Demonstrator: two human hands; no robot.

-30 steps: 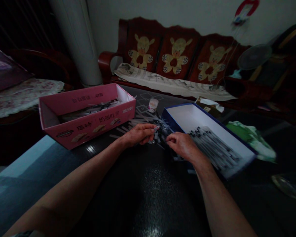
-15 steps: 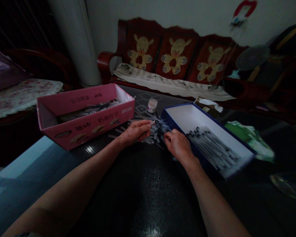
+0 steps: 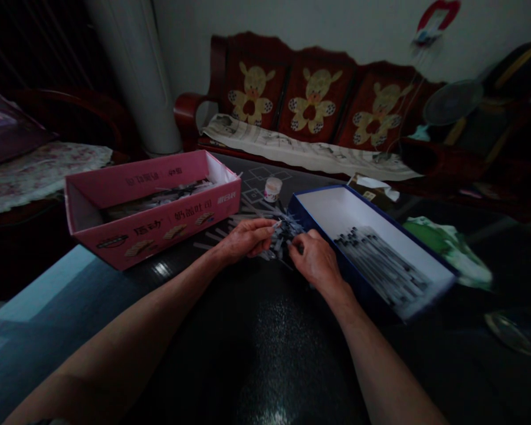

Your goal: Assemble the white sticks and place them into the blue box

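Note:
My left hand (image 3: 246,238) is closed in a pinch on a thin pale stick-like piece, its tip showing past my thumb. My right hand (image 3: 314,260) is curled, fingers pressed together at the loose pile of thin sticks (image 3: 283,233) on the dark table; what it grips is too small to name. The two hands nearly meet over the pile. A pink box (image 3: 159,221) with more sticks stands left of my left hand. A blue box with a white inside (image 3: 336,209) lies right of my right hand, holding a neat row of dark-tipped sticks (image 3: 378,260).
A small white jar (image 3: 273,189) stands behind the pile. A green cloth (image 3: 446,245) lies right of the blue box. A red wooden sofa (image 3: 318,100) with bear cushions and newspaper runs behind the table. A white column (image 3: 135,71) rises at the back left.
My right hand has slid left toward my left hand, closing the gap over the pile. My left hand has stayed almost in place, still pinching.

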